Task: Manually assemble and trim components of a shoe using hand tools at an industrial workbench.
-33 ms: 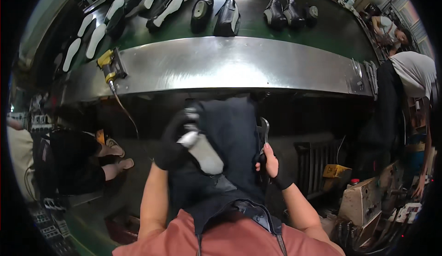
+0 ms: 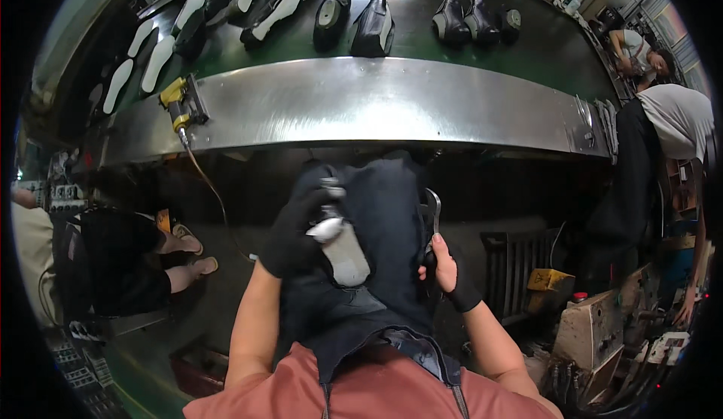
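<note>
Bench front edge: smooth metal, satin sheen. Shoes beyond that edge: glossy, leather-look. Lap sole: matt. Apron: matt cloth. Tool blade: shiny metal.

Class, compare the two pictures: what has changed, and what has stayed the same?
The left hand and the pale sole beside it shifted slightly right. No grip visibly changed. The right hand, its metal tool and the yellow tool stayed put.

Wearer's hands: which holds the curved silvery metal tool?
The bare-fingered right hand holds the tool; the black-gloved left hand is at the pale, sole-shaped piece.
</note>
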Demonstrator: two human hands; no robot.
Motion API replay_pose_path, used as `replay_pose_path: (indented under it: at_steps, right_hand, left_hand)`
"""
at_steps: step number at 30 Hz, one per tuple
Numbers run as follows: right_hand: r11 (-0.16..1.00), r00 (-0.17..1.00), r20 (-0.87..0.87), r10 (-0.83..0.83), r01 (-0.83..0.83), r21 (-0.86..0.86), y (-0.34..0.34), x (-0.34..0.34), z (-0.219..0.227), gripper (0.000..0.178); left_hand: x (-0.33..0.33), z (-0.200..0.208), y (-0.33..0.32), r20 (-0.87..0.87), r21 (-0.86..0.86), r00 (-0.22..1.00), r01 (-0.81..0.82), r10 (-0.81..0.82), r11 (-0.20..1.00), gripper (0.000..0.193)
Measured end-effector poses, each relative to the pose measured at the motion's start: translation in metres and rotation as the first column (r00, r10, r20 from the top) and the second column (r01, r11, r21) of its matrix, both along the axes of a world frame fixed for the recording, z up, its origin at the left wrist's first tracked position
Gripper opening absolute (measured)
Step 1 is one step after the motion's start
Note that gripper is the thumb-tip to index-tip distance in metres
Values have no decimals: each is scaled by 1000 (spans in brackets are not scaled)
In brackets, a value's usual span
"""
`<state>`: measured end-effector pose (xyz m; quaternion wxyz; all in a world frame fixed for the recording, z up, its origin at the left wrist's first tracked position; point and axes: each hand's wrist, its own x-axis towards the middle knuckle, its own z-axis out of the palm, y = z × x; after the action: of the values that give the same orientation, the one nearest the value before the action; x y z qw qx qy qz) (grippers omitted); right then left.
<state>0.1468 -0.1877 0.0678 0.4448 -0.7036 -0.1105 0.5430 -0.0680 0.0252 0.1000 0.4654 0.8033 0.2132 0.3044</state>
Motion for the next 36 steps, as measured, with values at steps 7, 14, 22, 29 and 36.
replay_pose_path:
  at_steps: [7,14,22,29,36]
  right_hand:
    - [907,948,133,288,-315,281,-20,-45,40,50]
    - [853,784,-550,289,51,520,53,-57,-9,51]
    - [806,811,575,-105,-269,527,35,-102,-31,33]
    - [584,601,704,379,-745,322,-38,-70,-17,31]
    - [489,377,838,395,-858,156,-51,-64,-16,35]
  left_hand:
    - [74,1,2,188,-62,968,180,-166,982,41]
    - [97,-47,32,278,-559,960,193,-38,806,88]
    - [83,-34,7,343,-504,937,244,-67,828,93]
    - [32,1,-56,172,-524,972,230,-162,821,112]
    - [26,16,-73,133,-601,983,182,-128,778,47]
